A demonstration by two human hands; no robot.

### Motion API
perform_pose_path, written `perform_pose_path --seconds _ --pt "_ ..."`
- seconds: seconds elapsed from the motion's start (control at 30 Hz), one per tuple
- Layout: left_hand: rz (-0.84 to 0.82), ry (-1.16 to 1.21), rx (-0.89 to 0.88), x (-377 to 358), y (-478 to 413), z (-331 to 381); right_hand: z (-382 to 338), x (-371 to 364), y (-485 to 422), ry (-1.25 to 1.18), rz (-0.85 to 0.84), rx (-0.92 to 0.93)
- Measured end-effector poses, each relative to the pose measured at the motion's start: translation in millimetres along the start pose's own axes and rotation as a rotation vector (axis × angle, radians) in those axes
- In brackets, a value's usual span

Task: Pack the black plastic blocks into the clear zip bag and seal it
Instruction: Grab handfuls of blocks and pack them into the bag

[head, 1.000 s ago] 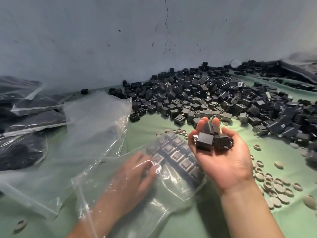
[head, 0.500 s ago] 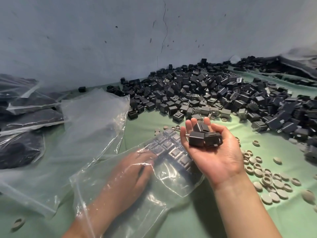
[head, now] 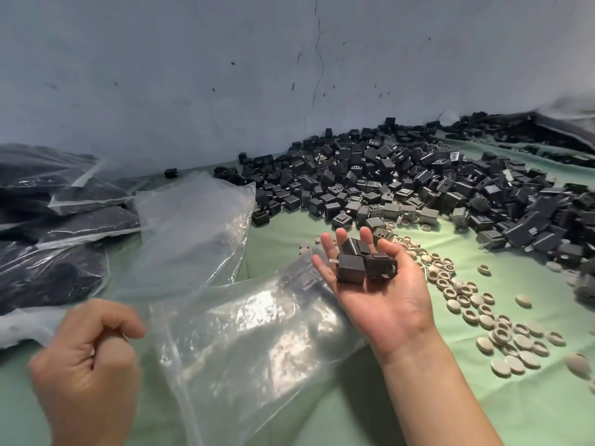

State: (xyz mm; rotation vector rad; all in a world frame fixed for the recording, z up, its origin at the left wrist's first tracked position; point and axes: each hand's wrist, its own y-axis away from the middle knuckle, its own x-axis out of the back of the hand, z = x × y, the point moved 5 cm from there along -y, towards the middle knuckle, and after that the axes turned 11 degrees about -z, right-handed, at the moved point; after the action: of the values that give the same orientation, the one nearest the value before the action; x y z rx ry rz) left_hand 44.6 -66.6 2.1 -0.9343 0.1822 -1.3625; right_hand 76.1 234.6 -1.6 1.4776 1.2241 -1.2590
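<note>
Cloth below cracked grey wall bears black blocks; spread right hand cradles some, left hand curled, hold unclear.

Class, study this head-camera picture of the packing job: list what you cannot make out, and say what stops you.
- Head view: whether the left hand pinches the clear zip bag; motion blur and curled fingers hide it.
- Head view: how many blocks lie inside the bag; glare, creases and the right hand cover them.
- Head view: filled bags, cut by the left edge.
</note>
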Motion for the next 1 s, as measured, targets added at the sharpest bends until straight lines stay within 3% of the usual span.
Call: perform_pose_path --seconds 0.1,0.27,0.43,0.6,0.7,0.8,0.9,1.0 --pt "0.035 -0.014 -0.101 -6.0 -4.1 23.1 16.7 -4.0 -0.5 0.029 -0.016 -0.047" --pt "-0.232 -0.069 -0.3 -32.4 0.4 52.7 65.7 -10.4 3.9 0.082 -0.045 -0.238" --pt "-0.517 -0.088 -0.243 -50.8 6.3 48.1 114.7 -13.9 13.1 0.066 -0.05 -0.392" --pt "-0.456 -0.045 -0.179 -44.5 2.9 48.7 124.0 -16.0 14.7 -0.029 -0.045 -0.437" --pt "-0.25 0.086 0.052 -23.4 -7.7 31.3 124.2 -17.5 13.8 -0.077 -0.049 -0.43" --pt "-0.078 0.135 0.475 4.8 -18.6 -13.7 112.2 -16.8 9.9 -0.087 -0.019 -0.366" --pt "-0.378 0.015 0.803 12.6 -13.9 -50.4 91.3 -16.9 5.8 -0.092 0.007 -0.27" --pt "-0.663 0.037 0.916 10.4 1.8 -52.7 74.4 -15.1 2.7 -0.088 0.019 -0.199"
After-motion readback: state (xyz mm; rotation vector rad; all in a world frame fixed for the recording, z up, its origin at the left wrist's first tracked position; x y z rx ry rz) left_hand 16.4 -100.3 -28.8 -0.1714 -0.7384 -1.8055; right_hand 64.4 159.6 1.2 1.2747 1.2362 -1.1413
